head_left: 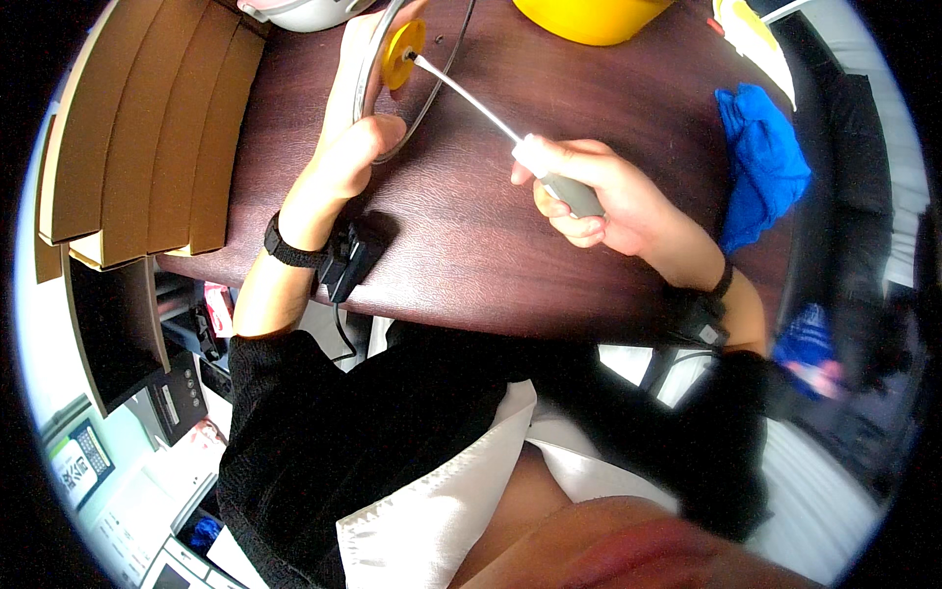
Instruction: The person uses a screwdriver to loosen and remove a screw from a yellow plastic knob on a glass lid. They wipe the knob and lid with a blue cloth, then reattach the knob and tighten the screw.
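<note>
I've got the right hand [599, 201] wrapped tight around the grey handle of a screwdriver [510, 133], fingers curled fully closed on it, thumb laid along the top near the white collar. The grip there is clamped, no gap showing. The screwdriver's long axis runs on a diagonal across the worktop [471, 236], handle low and to the right, shaft rising up and to the left, and its tip sits right at the centre of a yellow knob [402, 54] on a glass pot lid [392, 88]. The lid stands on edge, tilted, its metal rim curving down toward my left hand [343, 162]. That hand is closed on the lid's lower rim, thumb pressed against the near side of the rim, the other fingers hidden behind the lid, so I can't tell how they lie. Both wrists carry black bands with small black devices, the left one resting on the dark wood. Round about: a yellow bowl [589, 20] at the far edge, a blue cloth [760, 162] crumpled off to the right, tan slatted panels [147, 128] on the left, and low at the left a white box [74, 471] with printed panels, too blurred to make out.
</note>
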Demonstrator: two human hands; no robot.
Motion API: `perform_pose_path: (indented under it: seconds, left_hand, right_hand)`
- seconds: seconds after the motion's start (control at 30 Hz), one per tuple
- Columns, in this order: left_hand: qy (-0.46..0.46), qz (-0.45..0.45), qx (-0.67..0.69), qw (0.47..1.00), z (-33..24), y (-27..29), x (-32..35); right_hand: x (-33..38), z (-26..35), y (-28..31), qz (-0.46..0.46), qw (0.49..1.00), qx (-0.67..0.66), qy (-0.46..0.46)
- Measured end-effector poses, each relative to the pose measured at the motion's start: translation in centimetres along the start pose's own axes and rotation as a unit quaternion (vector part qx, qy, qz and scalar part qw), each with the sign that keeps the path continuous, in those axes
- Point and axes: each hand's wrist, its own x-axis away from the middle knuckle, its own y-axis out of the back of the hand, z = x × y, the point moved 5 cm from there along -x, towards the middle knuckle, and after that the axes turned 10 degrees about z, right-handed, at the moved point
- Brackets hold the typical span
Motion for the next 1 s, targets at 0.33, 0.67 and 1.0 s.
perform_pose_path:
  seconds: [0.33,0.67,1.0]
  left_hand:
    - [-0.024,-0.024,0.018,0.999,0.1,0.3,-0.1]
    - [-0.052,-0.046,0.001,0.998,-0.3,0.2,0.3]
    - [-0.058,-0.040,0.009,0.997,-0.4,0.2,0.5]
  right_hand:
    - [-0.2,0.7,0.3,0.035,0.999,0.012,-0.004]
    - [0.3,2.3,0.1,-0.084,0.952,0.282,0.078]
    - [1.8,4.1,-1.0,-0.280,0.700,0.619,0.220]
